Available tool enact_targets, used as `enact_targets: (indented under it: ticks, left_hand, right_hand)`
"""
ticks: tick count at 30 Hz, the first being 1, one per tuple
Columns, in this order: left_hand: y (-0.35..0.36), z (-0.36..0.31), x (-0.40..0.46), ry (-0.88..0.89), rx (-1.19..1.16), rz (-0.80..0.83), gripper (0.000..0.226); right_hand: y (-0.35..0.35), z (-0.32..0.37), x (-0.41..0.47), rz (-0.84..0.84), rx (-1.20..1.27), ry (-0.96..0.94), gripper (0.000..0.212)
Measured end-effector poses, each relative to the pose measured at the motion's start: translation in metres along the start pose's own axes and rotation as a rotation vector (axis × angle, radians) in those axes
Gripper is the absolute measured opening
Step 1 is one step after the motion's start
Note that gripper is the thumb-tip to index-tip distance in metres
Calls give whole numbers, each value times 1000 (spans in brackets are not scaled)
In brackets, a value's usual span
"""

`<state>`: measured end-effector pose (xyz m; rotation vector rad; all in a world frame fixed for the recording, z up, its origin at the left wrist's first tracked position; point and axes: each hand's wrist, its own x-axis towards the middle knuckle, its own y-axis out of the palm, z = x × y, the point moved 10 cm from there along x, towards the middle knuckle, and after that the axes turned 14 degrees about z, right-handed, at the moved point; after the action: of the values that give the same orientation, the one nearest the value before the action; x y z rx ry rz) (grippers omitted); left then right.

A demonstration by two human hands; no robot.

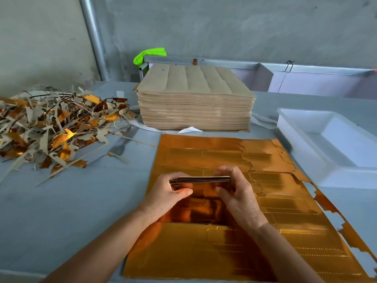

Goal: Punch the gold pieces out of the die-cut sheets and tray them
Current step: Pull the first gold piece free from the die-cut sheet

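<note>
A gold die-cut sheet [214,252] lies flat on the table in front of me, its right edge torn and ragged. Above its middle I hold a thin stack of punched gold pieces [201,179] edge-on and level. My left hand [171,196] grips the stack's left end, fingers curled round it. My right hand [238,193] grips the right end with thumb below and fingers on top. A white plastic tray [302,144] stands at the right of the sheet, and I see nothing in it.
A tall stack of brown-backed sheets [193,99] stands behind the gold sheet. A heap of gold and grey waste strips [51,127] covers the table's left. A green cloth [149,55] lies by the wall rail.
</note>
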<state>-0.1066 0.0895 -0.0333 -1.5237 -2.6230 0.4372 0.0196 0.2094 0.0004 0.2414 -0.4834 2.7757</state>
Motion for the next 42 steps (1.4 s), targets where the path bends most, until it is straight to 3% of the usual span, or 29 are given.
enact_targets:
  ticks: [5,10,14,17,19,24,33,39,42]
  left_hand:
    - [0,-4,2,24,57,12,21]
    - [-1,2,5,-40,67,-36,18]
    - [-10,-5,11,-65,-22,-127,21]
    - [-10,2,17,-177,-206,-173,27]
    - [-2,9,21,-230,-401,-172,36]
    - [18,9,27,-234,-569,-140,49]
    - [26,6,25,-213,-570,-28,49]
    - [34,-2,30,-163,-693,-56,37]
    - [44,-11,36,-136,-723,-81,34]
  right_hand:
    - [5,6,-1,26,-201,9,35]
    - [3,1,2,62,-119,96,30]
    - [-22,2,13,-77,-17,155,23]
    - [-40,-6,18,-220,188,225,34]
    - [-36,-15,19,-229,347,268,37]
    - [-9,-30,20,-188,584,320,12]
    - [-29,-24,22,-308,323,283,38]
    - [-24,-32,20,-314,598,290,40]
    - [-11,-29,22,-238,604,328,26]
